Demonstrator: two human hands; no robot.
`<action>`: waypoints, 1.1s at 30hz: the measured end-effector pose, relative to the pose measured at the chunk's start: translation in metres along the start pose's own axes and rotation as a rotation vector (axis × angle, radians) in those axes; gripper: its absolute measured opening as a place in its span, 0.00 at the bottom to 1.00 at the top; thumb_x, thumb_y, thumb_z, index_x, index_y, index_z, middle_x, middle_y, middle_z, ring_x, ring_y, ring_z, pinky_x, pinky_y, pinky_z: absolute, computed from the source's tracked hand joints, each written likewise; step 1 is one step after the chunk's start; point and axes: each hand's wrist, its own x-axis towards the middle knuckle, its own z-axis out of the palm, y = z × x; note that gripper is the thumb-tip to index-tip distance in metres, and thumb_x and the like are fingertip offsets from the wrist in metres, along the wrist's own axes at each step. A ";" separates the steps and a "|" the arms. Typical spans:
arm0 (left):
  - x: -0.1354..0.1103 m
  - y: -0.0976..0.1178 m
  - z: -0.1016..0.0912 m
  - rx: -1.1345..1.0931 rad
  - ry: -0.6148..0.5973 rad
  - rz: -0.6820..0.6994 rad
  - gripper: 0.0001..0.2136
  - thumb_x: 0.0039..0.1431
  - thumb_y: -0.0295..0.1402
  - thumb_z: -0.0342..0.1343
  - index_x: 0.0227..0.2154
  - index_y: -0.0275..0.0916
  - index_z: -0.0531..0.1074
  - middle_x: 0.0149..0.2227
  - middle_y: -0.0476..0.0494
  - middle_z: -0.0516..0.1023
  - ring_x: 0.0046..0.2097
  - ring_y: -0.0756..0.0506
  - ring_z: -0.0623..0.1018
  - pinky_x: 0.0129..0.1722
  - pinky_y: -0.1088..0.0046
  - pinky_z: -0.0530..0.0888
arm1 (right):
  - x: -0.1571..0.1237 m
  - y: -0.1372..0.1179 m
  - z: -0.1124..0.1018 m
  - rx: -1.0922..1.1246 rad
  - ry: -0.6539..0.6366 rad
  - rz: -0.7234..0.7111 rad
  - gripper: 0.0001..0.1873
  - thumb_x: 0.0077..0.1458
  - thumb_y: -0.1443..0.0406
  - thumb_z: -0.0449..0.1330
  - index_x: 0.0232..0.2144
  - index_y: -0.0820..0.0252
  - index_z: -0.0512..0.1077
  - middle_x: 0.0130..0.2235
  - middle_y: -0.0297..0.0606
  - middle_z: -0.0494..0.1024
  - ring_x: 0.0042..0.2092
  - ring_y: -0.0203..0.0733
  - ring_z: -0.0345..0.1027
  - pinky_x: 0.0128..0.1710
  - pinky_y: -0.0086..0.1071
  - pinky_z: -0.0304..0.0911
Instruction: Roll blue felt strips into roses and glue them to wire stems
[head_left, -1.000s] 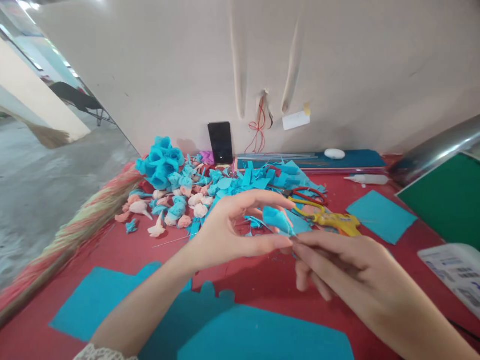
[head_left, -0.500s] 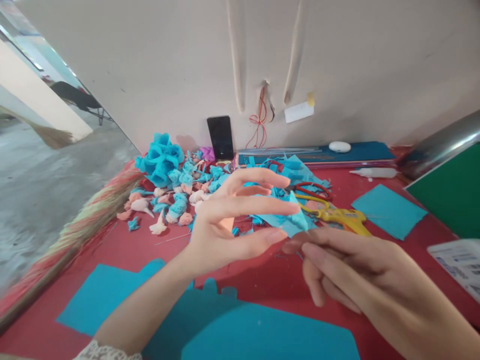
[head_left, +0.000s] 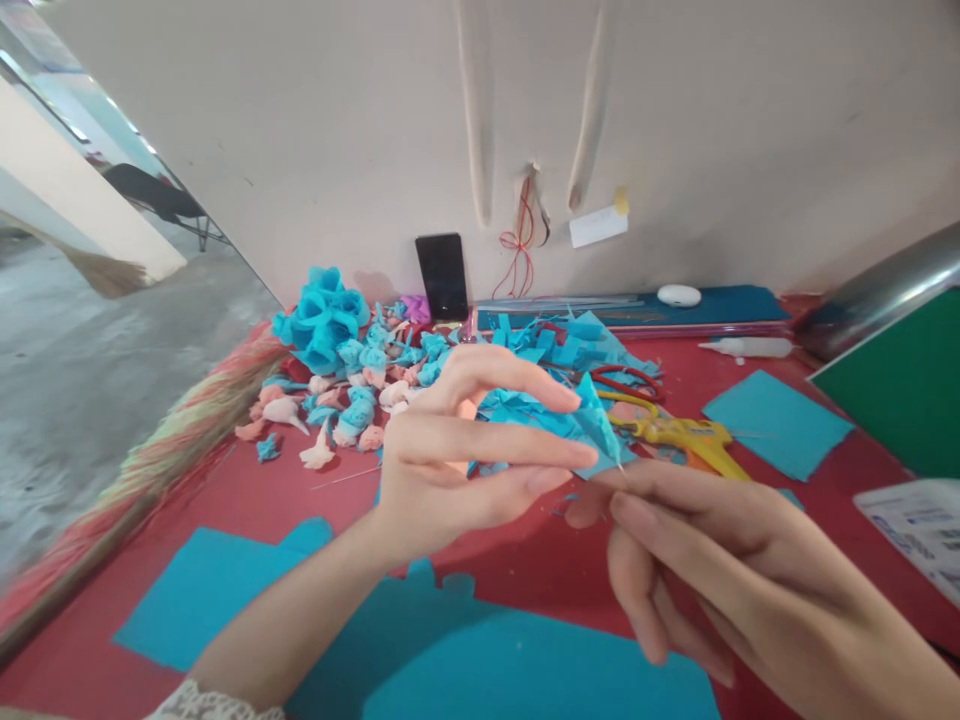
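My right hand (head_left: 705,540) pinches a thin wire (head_left: 622,468) between thumb and forefinger. At the wire's upper end stands a small, pointed roll of light blue crepe paper (head_left: 598,415). My left hand (head_left: 457,450) reaches in from the left with its fingers stretched out and a gap between forefinger and middle finger. Those fingertips are right beside the crepe paper roll; whether they touch it I cannot tell. Behind both hands lie a yellow glue gun (head_left: 694,438), scissors with red and yellow handles (head_left: 626,385) and crumpled blue crepe paper scraps (head_left: 525,415).
Blue sheets (head_left: 487,660) cover the red tabletop's (head_left: 540,570) near side. Small paper flowers (head_left: 360,405) and a blue flower cluster (head_left: 322,315) sit at back left. A phone (head_left: 442,277) leans on the wall. At right are a blue square (head_left: 780,422) and a white bottle (head_left: 750,346).
My left fingertips have lowered and drawn closer together, and the middle finger has slipped below the blue roll. My right hand has shifted slightly right, showing more of the wire.
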 end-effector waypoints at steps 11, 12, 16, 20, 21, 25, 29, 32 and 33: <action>-0.004 -0.009 -0.001 -0.096 0.181 -0.107 0.05 0.50 0.30 0.61 0.31 0.47 0.76 0.31 0.50 0.72 0.35 0.50 0.72 0.40 0.67 0.71 | 0.005 0.007 -0.007 0.039 -0.019 -0.081 0.18 0.57 0.53 0.52 0.29 0.62 0.68 0.16 0.31 0.67 0.15 0.25 0.50 0.14 0.20 0.44; -0.004 -0.009 0.000 -0.105 0.186 -0.117 0.05 0.50 0.30 0.61 0.31 0.46 0.76 0.30 0.51 0.73 0.35 0.50 0.72 0.41 0.68 0.71 | 0.005 0.008 -0.007 0.043 -0.027 -0.091 0.18 0.58 0.53 0.52 0.29 0.62 0.68 0.16 0.31 0.67 0.15 0.25 0.50 0.14 0.19 0.44; -0.003 -0.008 0.001 -0.134 0.197 -0.168 0.03 0.52 0.30 0.60 0.30 0.45 0.76 0.27 0.51 0.74 0.35 0.51 0.72 0.46 0.68 0.69 | 0.008 0.014 -0.011 -0.013 -0.051 -0.186 0.15 0.62 0.56 0.48 0.32 0.60 0.68 0.18 0.31 0.68 0.15 0.26 0.53 0.14 0.19 0.47; -0.003 -0.007 0.001 -0.165 0.194 -0.205 0.07 0.54 0.27 0.57 0.32 0.46 0.77 0.31 0.50 0.75 0.37 0.51 0.72 0.46 0.71 0.70 | 0.019 0.018 -0.015 -0.208 -0.026 -0.339 0.15 0.63 0.61 0.46 0.29 0.60 0.67 0.23 0.33 0.71 0.19 0.28 0.57 0.21 0.22 0.56; -0.003 -0.006 0.001 -0.168 0.191 -0.209 0.08 0.55 0.26 0.56 0.33 0.45 0.77 0.31 0.50 0.75 0.37 0.51 0.72 0.45 0.72 0.70 | 0.022 0.018 -0.016 -0.239 -0.017 -0.354 0.15 0.63 0.62 0.46 0.29 0.60 0.67 0.24 0.33 0.71 0.19 0.29 0.58 0.22 0.23 0.57; -0.003 -0.005 0.000 -0.173 0.183 -0.205 0.09 0.55 0.24 0.56 0.34 0.44 0.77 0.32 0.49 0.75 0.37 0.51 0.72 0.44 0.73 0.70 | 0.027 0.018 -0.015 -0.244 0.001 -0.364 0.14 0.63 0.61 0.46 0.32 0.61 0.68 0.24 0.34 0.71 0.20 0.30 0.58 0.21 0.24 0.56; -0.002 -0.004 0.000 -0.181 0.188 -0.204 0.10 0.55 0.23 0.55 0.34 0.44 0.77 0.32 0.49 0.75 0.37 0.51 0.71 0.41 0.73 0.70 | 0.027 0.018 -0.014 -0.268 0.070 -0.389 0.20 0.60 0.53 0.49 0.30 0.63 0.70 0.22 0.37 0.70 0.20 0.33 0.60 0.18 0.25 0.58; -0.002 -0.003 -0.001 -0.174 0.184 -0.209 0.10 0.53 0.22 0.56 0.33 0.44 0.77 0.30 0.50 0.74 0.37 0.51 0.71 0.41 0.73 0.70 | 0.027 0.019 -0.014 -0.334 0.155 -0.403 0.23 0.59 0.49 0.50 0.31 0.64 0.71 0.21 0.37 0.69 0.20 0.34 0.60 0.17 0.26 0.59; -0.002 -0.003 -0.001 -0.172 0.179 -0.212 0.11 0.53 0.21 0.56 0.33 0.44 0.77 0.30 0.50 0.74 0.36 0.51 0.71 0.42 0.72 0.70 | 0.027 0.019 -0.014 -0.354 0.167 -0.404 0.24 0.59 0.49 0.50 0.31 0.64 0.71 0.21 0.37 0.68 0.20 0.34 0.60 0.17 0.26 0.59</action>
